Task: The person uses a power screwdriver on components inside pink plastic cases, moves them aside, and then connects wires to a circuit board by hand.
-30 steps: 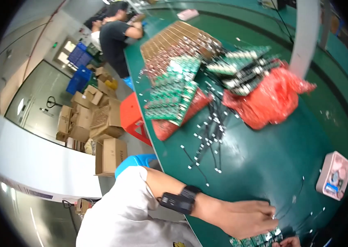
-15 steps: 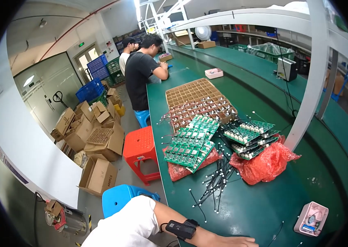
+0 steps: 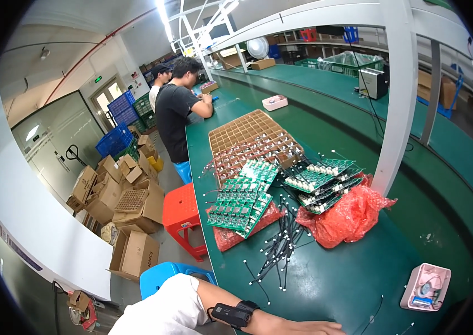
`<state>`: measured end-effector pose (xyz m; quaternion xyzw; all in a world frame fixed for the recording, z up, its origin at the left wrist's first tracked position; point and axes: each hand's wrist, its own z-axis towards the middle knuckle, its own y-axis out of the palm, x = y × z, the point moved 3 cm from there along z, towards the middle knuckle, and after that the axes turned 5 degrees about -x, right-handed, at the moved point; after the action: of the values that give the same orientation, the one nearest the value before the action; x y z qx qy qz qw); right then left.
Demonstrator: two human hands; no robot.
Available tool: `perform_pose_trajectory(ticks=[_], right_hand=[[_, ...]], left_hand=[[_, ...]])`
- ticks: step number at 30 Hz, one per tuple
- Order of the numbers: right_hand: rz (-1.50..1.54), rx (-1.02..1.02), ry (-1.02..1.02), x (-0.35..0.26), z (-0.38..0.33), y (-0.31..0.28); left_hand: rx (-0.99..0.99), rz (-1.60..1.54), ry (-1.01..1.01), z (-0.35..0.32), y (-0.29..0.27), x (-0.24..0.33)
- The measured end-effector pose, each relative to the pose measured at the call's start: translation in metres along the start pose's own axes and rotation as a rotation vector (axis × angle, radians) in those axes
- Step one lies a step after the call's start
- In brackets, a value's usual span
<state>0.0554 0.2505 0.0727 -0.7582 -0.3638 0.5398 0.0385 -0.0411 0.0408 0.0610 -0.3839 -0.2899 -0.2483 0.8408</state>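
The left hand, wearing a black wristband, lies flat and open on the green workbench, holding nothing; the right hand is unseen. Loose black short cables lie just beyond, unsorted, beside stacked green circuit boards.

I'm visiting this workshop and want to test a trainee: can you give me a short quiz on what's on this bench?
1. True or false: the green boards lie partly on a red bag.
2. What does the left hand rest on: A) bench, B) cables, C) pink box?
3. What is worn on the left wrist?

Key: 1 true. 2 A. 3 a black band.
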Motion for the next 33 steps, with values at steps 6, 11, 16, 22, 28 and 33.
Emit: perform_pose_trajectory(ticks=[6,11,16,22,28,33], right_hand=[[0.016,-0.007,-0.009,-0.002,-0.002,-0.001],[0.022,-0.027,-0.006,-0.003,-0.003,0.002],[0.021,-0.048,-0.002,-0.007,-0.006,0.002],[0.013,-0.060,0.013,-0.011,-0.007,0.004],[0.012,-0.088,0.006,-0.014,-0.013,0.008],[0.024,-0.097,0.024,-0.014,-0.021,0.011]], left_hand=[[-0.036,0.052,-0.033,0.006,-0.008,0.000],[0.001,0.021,-0.075,0.008,-0.015,-0.001],[0.102,-0.003,-0.107,0.010,-0.028,0.003],[0.244,-0.040,-0.067,0.010,-0.035,0.000],[0.224,-0.078,-0.073,0.009,-0.033,0.006],[0.231,0.009,-0.089,0.011,-0.032,-0.003]])
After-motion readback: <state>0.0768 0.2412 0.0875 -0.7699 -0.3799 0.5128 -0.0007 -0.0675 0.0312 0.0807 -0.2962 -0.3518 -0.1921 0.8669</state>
